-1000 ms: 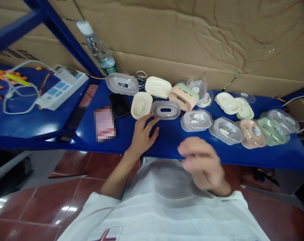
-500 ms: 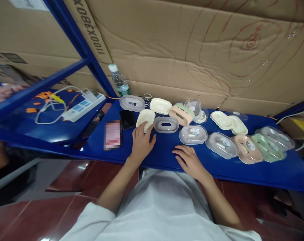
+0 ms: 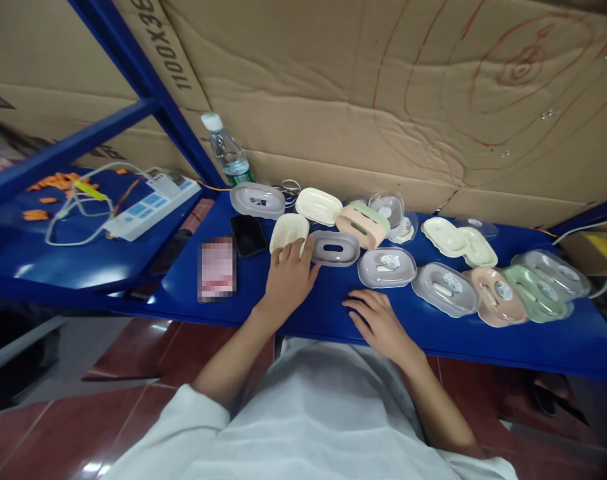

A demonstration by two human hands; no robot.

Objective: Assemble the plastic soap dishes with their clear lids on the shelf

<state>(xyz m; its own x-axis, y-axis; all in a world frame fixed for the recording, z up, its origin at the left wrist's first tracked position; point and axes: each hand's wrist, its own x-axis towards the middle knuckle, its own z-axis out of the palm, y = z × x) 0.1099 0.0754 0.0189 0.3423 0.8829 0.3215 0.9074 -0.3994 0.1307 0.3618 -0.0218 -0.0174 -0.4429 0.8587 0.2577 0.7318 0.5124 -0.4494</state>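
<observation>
My left hand (image 3: 289,279) lies palm down with its fingers stretched out over the near edge of a cream oval dish (image 3: 288,230). Its index finger reaches the left end of a grey oval soap-dish part (image 3: 347,258) with a slot in the middle; whether they touch, I cannot tell. My right hand (image 3: 379,321) rests on the blue table, fingers spread, holding nothing. Just beyond it sits a grey soap box (image 3: 401,277) under a clear lid. Behind the slotted part are a peach slotted part (image 3: 351,223) with a green one against it, and another cream dish (image 3: 318,205).
Lidded boxes in grey (image 3: 433,303), peach (image 3: 508,310) and green (image 3: 528,293) line the right side. Two cream dishes (image 3: 441,235) overlap behind them. At left are a phone (image 3: 249,235), a blurred-out pink item (image 3: 217,270), a water bottle (image 3: 227,150) and a power strip (image 3: 151,210).
My left hand has shifted slightly right, its index finger now at the grey slotted part. My right hand stays where it was. The view has tilted a little.
</observation>
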